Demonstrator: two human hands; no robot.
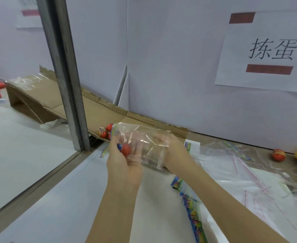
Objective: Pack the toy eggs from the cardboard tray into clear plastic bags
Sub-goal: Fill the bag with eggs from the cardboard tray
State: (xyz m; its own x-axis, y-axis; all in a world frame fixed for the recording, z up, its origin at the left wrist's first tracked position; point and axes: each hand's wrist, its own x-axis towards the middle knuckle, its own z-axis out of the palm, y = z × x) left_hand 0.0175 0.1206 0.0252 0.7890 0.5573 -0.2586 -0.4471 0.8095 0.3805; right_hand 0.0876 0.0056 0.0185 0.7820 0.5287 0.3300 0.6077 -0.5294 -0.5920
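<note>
The left hand (125, 165) is cupping 1 toy egg (125, 149), perhaps inside the crosswise clear bag (144, 141), whose right end the right hand (173, 149) is pinching.

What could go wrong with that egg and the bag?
The egg that the left hand holds against the bag might slip and roll away. The right hand only holds the bag by its edge, so it could slip loose. The stray egg far right might get forgotten.

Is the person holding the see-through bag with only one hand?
No, the left hand grips one end of the clear bag and the right hand pinches the other end.
</note>
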